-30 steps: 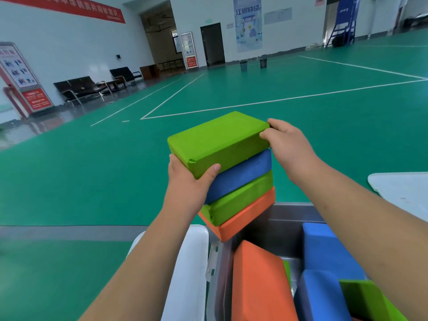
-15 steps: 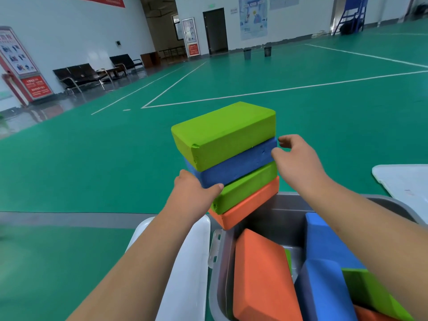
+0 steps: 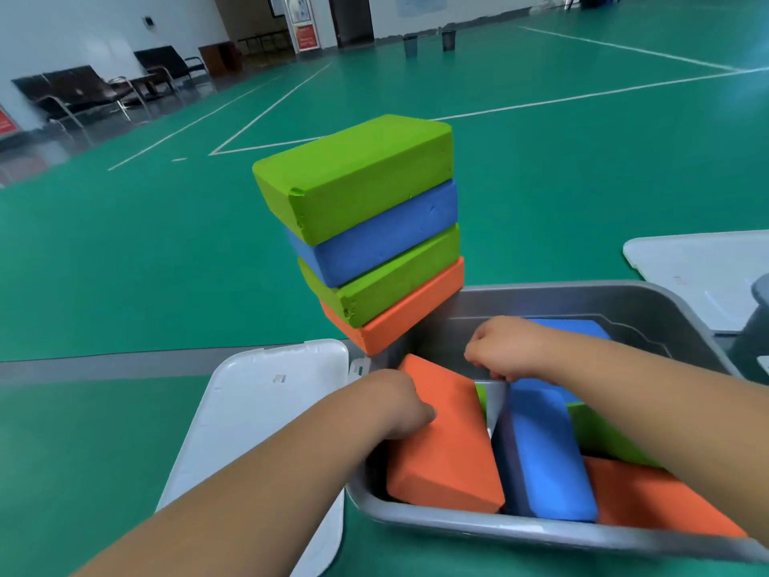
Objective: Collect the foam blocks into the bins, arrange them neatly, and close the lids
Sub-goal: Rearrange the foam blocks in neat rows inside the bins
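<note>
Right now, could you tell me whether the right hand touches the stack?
Apart. The head view shows the right hand low inside the bin, with bare grey wall between it and the stack.

A green sports floor (image 3: 125, 264) marked with white court lines (image 3: 266, 114) stretches to the far wall. Black waiting chairs (image 3: 83, 93) line the left wall. Two dark waste baskets (image 3: 410, 45) stand near a dark doorway (image 3: 349, 18), with a red-and-white sign (image 3: 306, 35) beside it.

Head-worn camera looks forward and down, close above the bin (image 3: 561, 295).
</note>
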Demonstrator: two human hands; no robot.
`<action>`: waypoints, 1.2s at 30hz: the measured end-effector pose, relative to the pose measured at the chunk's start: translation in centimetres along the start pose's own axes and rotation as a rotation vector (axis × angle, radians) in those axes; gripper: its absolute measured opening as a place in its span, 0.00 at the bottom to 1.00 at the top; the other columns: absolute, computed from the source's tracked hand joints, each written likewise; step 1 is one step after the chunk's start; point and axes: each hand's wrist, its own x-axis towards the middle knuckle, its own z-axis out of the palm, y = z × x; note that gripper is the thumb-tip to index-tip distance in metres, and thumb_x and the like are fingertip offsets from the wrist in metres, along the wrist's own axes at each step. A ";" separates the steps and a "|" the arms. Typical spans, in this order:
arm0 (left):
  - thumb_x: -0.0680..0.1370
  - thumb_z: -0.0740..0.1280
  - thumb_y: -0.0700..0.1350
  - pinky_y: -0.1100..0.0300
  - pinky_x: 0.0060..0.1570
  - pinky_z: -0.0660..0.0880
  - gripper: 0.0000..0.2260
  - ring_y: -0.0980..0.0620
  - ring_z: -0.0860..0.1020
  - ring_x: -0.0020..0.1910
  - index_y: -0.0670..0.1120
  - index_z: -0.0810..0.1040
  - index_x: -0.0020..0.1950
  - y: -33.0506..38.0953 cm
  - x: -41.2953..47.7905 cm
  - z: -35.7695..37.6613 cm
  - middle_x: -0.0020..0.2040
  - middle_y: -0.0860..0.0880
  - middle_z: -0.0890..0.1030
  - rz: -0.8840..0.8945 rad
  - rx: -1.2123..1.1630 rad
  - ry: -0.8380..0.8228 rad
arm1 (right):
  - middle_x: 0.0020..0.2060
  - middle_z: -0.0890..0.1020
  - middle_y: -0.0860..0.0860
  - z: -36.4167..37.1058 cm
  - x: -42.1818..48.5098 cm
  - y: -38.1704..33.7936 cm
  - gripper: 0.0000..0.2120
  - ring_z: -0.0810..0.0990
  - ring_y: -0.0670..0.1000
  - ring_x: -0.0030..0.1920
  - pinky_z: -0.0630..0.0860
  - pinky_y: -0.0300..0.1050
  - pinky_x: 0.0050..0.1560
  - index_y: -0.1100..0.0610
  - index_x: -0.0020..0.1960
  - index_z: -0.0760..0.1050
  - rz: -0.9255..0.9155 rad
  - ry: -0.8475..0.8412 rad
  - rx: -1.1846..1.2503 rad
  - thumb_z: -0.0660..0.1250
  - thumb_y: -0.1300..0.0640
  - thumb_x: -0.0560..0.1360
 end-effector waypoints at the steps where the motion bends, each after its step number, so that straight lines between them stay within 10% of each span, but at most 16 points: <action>1: 0.83 0.63 0.60 0.51 0.66 0.73 0.28 0.41 0.76 0.69 0.40 0.74 0.74 0.3 0.5 0.8 0.72 0.40 0.76 -0.001 0.003 -0.029 | 0.46 0.85 0.66 0.2 -0.2 0.3 0.13 0.78 0.58 0.37 0.76 0.47 0.40 0.63 0.46 0.80 0.001 -0.019 -0.041 0.60 0.56 0.77; 6: 0.81 0.65 0.60 0.51 0.65 0.74 0.29 0.40 0.77 0.67 0.41 0.73 0.75 0.3 2.1 3.7 0.72 0.40 0.75 -0.037 -0.078 -0.075 | 0.44 0.79 0.58 0.6 -0.5 1.7 0.13 0.75 0.57 0.45 0.69 0.42 0.36 0.62 0.48 0.78 0.045 -0.027 -0.127 0.57 0.58 0.81; 15: 0.67 0.76 0.67 0.52 0.60 0.79 0.42 0.43 0.81 0.60 0.42 0.74 0.72 1.2 3.1 4.3 0.66 0.44 0.78 -0.100 -0.363 0.040 | 0.60 0.84 0.53 1.5 -1.5 3.1 0.16 0.81 0.55 0.60 0.78 0.51 0.63 0.56 0.63 0.82 -0.108 -0.121 -0.334 0.59 0.53 0.82; 20: 0.69 0.75 0.62 0.58 0.39 0.75 0.32 0.48 0.78 0.43 0.42 0.75 0.63 1.9 3.0 2.1 0.53 0.46 0.78 -0.101 -0.463 0.158 | 0.60 0.83 0.51 0.8 -1.3 4.1 0.14 0.80 0.54 0.60 0.76 0.48 0.62 0.52 0.63 0.80 -0.120 -0.064 -0.325 0.62 0.50 0.82; 28: 0.63 0.76 0.61 0.56 0.41 0.77 0.24 0.50 0.80 0.43 0.50 0.77 0.52 4.4 -1.0 -3.0 0.45 0.52 0.82 0.139 -0.428 0.445 | 0.79 0.68 0.56 -2.8 -0.5 8.2 0.45 0.69 0.57 0.77 0.66 0.52 0.73 0.57 0.82 0.60 0.067 0.248 0.165 0.51 0.25 0.78; 33: 0.67 0.77 0.59 0.58 0.47 0.77 0.28 0.54 0.81 0.51 0.54 0.80 0.65 5.8 -2.4 -4.7 0.54 0.56 0.83 0.289 -0.696 0.552 | 0.67 0.79 0.50 -4.6 -1.1 9.5 0.42 0.78 0.55 0.66 0.73 0.58 0.70 0.50 0.73 0.72 0.018 0.369 0.431 0.47 0.21 0.75; 36: 0.70 0.78 0.60 0.64 0.33 0.77 0.25 0.57 0.83 0.48 0.54 0.80 0.64 6.8 -1.6 -4.0 0.56 0.56 0.84 0.302 -0.945 0.409 | 0.63 0.80 0.52 -6.1 -1.3 9.9 0.40 0.80 0.56 0.61 0.77 0.59 0.64 0.51 0.71 0.72 0.039 0.534 0.527 0.53 0.23 0.74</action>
